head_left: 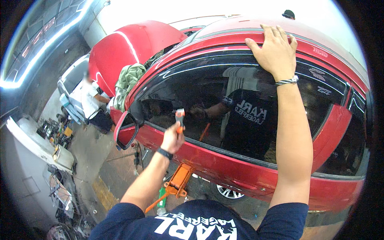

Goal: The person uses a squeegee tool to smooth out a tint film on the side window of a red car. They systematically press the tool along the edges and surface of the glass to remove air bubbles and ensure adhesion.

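My left hand [173,138] is closed round the orange-and-dark handle of a scraper [180,117]. Its pale flat head points up, in front of the dark side window [200,90] of a red car [224,158]; whether it touches the glass I cannot tell. Higher up and to the right, my right hand [276,52] lies open along the roof edge above the window, fingers spread and holding nothing. The side mirror [126,130] is left of my left hand. My arms and shirt are reflected in the glass.
Below the car door stands an orange floor jack [179,180], with a green bottle [162,202] beside it. A green cloth [130,80] drapes near the raised red hood [124,48]. Another person in a white shirt [89,98] is at the car's front. Assorted parts [60,130] litter the left.
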Demonstrator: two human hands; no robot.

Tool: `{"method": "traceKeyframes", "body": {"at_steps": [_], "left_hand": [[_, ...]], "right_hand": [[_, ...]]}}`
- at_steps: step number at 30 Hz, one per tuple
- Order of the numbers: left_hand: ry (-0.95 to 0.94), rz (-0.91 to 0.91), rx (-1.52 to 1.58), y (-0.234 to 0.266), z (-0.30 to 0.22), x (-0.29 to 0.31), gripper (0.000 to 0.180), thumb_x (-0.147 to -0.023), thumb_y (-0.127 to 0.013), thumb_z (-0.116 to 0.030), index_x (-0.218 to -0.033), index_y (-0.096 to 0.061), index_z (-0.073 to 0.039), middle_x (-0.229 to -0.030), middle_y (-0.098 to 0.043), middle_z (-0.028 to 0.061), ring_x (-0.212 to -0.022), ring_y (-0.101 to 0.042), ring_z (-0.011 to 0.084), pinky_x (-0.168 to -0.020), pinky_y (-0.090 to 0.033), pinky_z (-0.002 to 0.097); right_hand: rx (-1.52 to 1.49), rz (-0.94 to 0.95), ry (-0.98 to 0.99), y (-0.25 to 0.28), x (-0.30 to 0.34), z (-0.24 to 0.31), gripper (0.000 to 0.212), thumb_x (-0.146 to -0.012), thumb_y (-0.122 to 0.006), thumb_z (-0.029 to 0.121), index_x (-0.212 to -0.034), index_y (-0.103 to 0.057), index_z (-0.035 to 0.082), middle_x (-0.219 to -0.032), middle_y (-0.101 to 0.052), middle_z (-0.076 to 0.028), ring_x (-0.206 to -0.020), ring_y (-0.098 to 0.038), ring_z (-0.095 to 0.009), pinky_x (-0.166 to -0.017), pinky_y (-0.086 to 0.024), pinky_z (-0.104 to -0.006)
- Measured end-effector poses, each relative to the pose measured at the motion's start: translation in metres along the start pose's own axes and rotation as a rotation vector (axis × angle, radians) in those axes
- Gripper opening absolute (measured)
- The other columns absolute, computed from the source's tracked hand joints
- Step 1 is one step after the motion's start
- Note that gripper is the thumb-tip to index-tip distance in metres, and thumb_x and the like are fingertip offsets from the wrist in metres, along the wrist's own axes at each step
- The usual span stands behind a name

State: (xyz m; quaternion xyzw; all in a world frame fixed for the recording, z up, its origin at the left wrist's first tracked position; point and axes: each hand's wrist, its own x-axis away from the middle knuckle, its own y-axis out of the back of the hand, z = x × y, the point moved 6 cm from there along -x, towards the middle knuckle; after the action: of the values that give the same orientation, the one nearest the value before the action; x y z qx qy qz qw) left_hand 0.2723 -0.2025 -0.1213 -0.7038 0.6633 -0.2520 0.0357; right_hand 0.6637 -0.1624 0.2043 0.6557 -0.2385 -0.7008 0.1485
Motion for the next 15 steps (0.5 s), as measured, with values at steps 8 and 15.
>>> {"method": "traceKeyframes", "body": {"at_steps": [8,15], "left_hand": [[-0.230,0.116,0.039,-0.077,-0.132,-0.040,0.036,-0.104,-0.050,-0.041,-0.089,-0.062,-0.011,-0.050,-0.040,-0.0037,-0.039,-0.035,0.0113,-0.041,-0.026,0.0284],[-0.065,-0.003,-0.015,-0.034,-0.021,0.004,0.036,-0.103,-0.051,-0.041,-0.086,-0.062,-0.011,-0.050,-0.044,-0.0018,-0.038,-0.039,0.0135,-0.039,-0.028,0.0291]], "right_hand": [[-0.016,0.032,0.004,0.009,-0.001,0.003,0.075,-0.091,-0.052,0.068,-0.145,-0.052,0.015,-0.148,-0.052,-0.013,-0.144,-0.041,-0.027,-0.118,-0.024,-0.0536],[-0.046,-0.043,0.013,0.004,0.003,0.000,0.074,-0.091,-0.052,0.067,-0.145,-0.052,0.015,-0.148,-0.053,-0.016,-0.143,-0.042,-0.029,-0.117,-0.025,-0.0532]]}}
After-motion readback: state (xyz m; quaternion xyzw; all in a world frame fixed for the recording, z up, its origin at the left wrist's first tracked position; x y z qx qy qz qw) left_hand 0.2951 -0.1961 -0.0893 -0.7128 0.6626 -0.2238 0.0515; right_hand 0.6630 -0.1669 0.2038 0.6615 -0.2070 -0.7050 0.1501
